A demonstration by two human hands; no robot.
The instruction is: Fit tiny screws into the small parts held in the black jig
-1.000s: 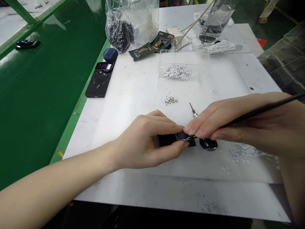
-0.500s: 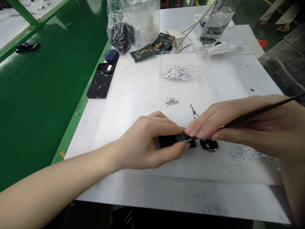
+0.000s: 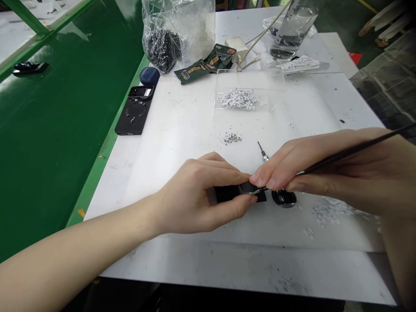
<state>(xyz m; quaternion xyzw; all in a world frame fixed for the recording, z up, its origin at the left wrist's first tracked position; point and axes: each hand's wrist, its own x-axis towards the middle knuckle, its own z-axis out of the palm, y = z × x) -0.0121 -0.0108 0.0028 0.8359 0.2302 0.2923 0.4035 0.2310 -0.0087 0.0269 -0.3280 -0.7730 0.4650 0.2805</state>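
Right now my left hand (image 3: 195,197) pinches a small black piece (image 3: 227,193) between thumb and fingers, while my right hand (image 3: 338,173) grips one slim black-handled tool (image 3: 351,153), its metal tip (image 3: 258,190) pressed against that piece. Just beside it, at 3 o'clock, sits one round black part (image 3: 284,198) on the white tabletop (image 3: 182,130). One black phone case (image 3: 131,121) lies at 10 o'clock; the green packet's (image 3: 203,65) print is too small to read.
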